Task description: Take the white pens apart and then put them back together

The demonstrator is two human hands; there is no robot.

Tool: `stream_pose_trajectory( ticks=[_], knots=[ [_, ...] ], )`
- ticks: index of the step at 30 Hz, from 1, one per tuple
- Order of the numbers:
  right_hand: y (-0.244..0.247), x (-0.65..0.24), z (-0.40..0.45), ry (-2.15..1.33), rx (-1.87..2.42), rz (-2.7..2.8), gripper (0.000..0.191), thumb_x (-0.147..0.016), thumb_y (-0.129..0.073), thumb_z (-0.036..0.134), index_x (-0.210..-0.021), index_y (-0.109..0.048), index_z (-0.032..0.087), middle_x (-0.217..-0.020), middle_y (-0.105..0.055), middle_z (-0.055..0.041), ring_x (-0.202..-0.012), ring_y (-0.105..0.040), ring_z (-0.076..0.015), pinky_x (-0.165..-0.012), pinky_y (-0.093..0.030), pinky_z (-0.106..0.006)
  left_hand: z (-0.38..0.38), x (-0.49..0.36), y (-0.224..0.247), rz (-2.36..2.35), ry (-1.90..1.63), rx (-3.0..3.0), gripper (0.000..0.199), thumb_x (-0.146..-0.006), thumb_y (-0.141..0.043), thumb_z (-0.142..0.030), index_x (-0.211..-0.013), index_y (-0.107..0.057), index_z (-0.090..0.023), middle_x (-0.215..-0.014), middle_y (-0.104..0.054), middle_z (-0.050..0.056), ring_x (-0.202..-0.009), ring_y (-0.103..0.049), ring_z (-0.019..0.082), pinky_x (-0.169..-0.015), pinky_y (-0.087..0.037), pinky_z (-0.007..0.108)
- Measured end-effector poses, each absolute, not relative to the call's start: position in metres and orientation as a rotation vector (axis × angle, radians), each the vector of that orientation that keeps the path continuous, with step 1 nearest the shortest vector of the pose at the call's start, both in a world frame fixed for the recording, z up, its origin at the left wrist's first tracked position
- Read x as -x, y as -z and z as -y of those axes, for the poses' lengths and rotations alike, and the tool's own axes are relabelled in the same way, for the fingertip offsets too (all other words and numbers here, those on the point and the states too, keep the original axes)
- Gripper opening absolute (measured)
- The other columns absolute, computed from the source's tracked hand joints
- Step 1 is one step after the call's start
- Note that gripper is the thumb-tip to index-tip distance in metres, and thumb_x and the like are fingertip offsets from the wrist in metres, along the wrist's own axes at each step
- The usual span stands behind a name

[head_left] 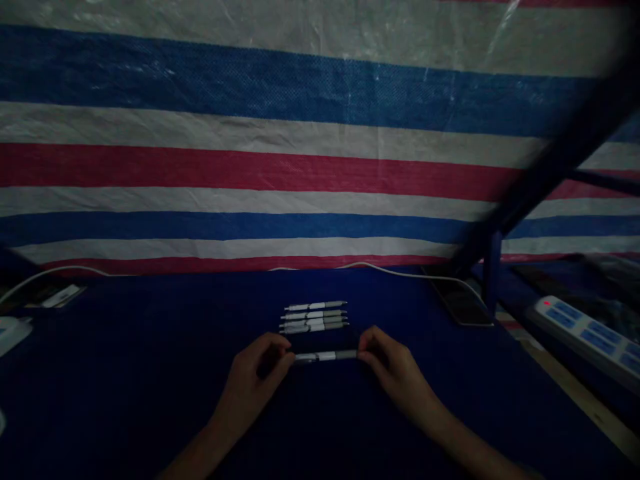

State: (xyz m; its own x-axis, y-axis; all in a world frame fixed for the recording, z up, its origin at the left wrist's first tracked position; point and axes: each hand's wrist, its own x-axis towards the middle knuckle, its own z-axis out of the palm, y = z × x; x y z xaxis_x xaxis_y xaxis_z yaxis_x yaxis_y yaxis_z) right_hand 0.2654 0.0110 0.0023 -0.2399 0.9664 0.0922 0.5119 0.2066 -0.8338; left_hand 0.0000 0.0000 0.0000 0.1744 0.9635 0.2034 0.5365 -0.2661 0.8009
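A white-and-grey pen [326,356] lies level between my two hands, just above or on the dark blue table [150,373]. My left hand [260,367] pinches its left end between thumb and fingers. At the grey grip end, my right hand [387,360] is closed on it in the same way. Just beyond my hands, several similar pens [315,317] lie side by side in a stack of rows, all pointing the same way. The pen's two tips are covered by my fingers.
A dark phone-like slab [457,300] lies at the back right, with a white cable [395,272] running behind it. Farther right is a white power strip [590,330] beyond a blue metal post [493,270]. A striped tarp [300,173] hangs behind. White objects sit at the left edge.
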Motion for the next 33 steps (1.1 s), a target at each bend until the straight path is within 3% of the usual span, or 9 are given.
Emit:
stream_pose_trajectory(
  ticks=[3, 10, 15, 21, 28, 33],
  knots=[
    [-0.003, -0.269, -0.003, -1.009, 1.396, 1.727, 0.008, -0.088, -0.05, 0.021, -0.088, -0.058, 0.021, -0.078, -0.06, -0.0016, -0.072, -0.059, -0.0194, -0.064, -0.046, -0.029, 0.006, -0.008, -0.001, -1.355, -0.992, -1.774, 0.014, -0.081, -0.066, -0.021, -0.094, -0.064, -0.024, -0.071, -0.065, -0.004, -0.064, -0.067, 0.015, -0.059, -0.052, 0.024],
    [0.005, -0.266, 0.002, -1.231, 1.406, 1.562, 0.026, -0.091, -0.048, 0.037, -0.101, -0.063, 0.018, -0.065, -0.054, 0.0013, -0.057, -0.053, -0.0156, -0.051, -0.041, -0.025, 0.016, -0.013, 0.003, -1.292, -1.168, -1.57, 0.007, -0.076, -0.07, -0.017, -0.074, -0.067, -0.024, -0.075, -0.064, -0.002, -0.069, -0.066, 0.015, -0.063, -0.054, 0.022],
    [0.003, -0.267, 0.005, -1.384, 1.364, 1.57, 0.034, -0.09, -0.052, 0.046, -0.084, -0.068, 0.017, -0.061, -0.055, 0.0014, -0.053, -0.052, -0.0133, -0.049, -0.039, -0.023, 0.022, -0.014, 0.008, -1.294, -1.272, -1.447, 0.007, -0.075, -0.07, -0.017, -0.073, -0.068, -0.024, -0.079, -0.066, -0.001, -0.069, -0.067, 0.014, -0.063, -0.055, 0.019],
    [0.002, -0.269, 0.01, -1.555, 1.277, 1.531, 0.042, -0.091, -0.049, 0.054, -0.081, -0.065, 0.017, -0.06, -0.053, 0.0021, -0.047, -0.046, -0.0106, -0.046, -0.035, -0.022, 0.022, -0.013, 0.008, -1.322, -1.317, -1.385, 0.011, -0.073, -0.07, -0.014, -0.074, -0.069, -0.024, -0.08, -0.066, -0.001, -0.07, -0.069, 0.013, -0.063, -0.056, 0.018],
    [-0.001, -0.271, 0.017, -1.497, 1.348, 1.585, 0.049, -0.094, -0.042, 0.056, -0.076, -0.065, 0.017, -0.055, -0.05, 0.003, -0.046, -0.042, -0.0107, -0.045, -0.03, -0.022, 0.025, -0.013, 0.006, -1.322, -1.286, -1.415, 0.019, -0.07, -0.072, -0.015, -0.083, -0.072, -0.028, -0.092, -0.071, 0.0, -0.079, -0.072, 0.016, -0.068, -0.059, 0.021],
    [-0.003, -0.272, 0.019, -1.418, 1.398, 1.629, 0.056, -0.095, -0.036, 0.059, -0.068, -0.064, 0.019, -0.053, -0.048, 0.0025, -0.047, -0.04, -0.0118, -0.043, -0.027, -0.022, 0.024, -0.014, 0.002, -1.39, -1.188, -1.449, 0.011, -0.071, -0.073, -0.02, -0.079, -0.075, -0.028, -0.075, -0.074, -0.001, -0.065, -0.071, 0.016, -0.058, -0.058, 0.019]
  ],
)
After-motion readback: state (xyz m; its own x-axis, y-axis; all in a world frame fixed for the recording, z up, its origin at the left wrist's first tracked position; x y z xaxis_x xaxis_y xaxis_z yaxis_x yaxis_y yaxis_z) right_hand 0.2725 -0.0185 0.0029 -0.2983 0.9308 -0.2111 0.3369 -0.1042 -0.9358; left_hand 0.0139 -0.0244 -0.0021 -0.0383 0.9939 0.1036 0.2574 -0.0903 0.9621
